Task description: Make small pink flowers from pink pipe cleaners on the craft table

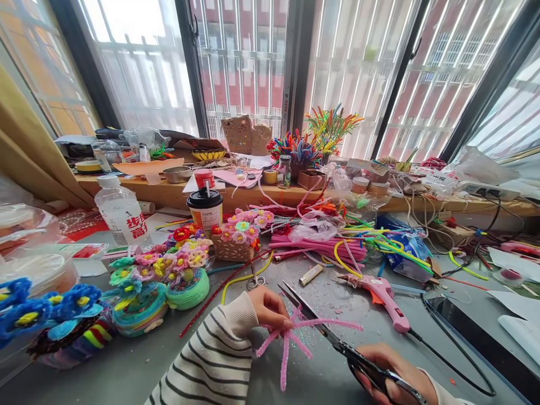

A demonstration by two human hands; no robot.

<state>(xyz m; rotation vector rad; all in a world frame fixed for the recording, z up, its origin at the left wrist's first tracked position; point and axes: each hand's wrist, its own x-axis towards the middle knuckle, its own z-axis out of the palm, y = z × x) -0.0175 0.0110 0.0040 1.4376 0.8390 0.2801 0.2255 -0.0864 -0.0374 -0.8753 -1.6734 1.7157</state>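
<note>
My left hand [270, 310] pinches the middle of a pink pipe-cleaner star [284, 360], whose fuzzy arms spread out over the grey table. My right hand [390, 368] is wrapped round the black handles of a large pair of scissors [337, 340]. The scissor blades are parted and point up and left. One long pink arm of the star crosses the blades; whether it lies between them I cannot tell. Glitter and tiny clippings are scattered beneath. Small scissors [255, 279] lie just beyond my left hand.
A pink glue gun [386, 301] and a phone [485, 343] lie to the right. Pipe-cleaner flower pots [188, 289] line the left, near a water bottle [122, 216] and a lidded cup [205, 211]. Pink pipe-cleaner bundles [316, 247] lie behind a lighter [311, 275].
</note>
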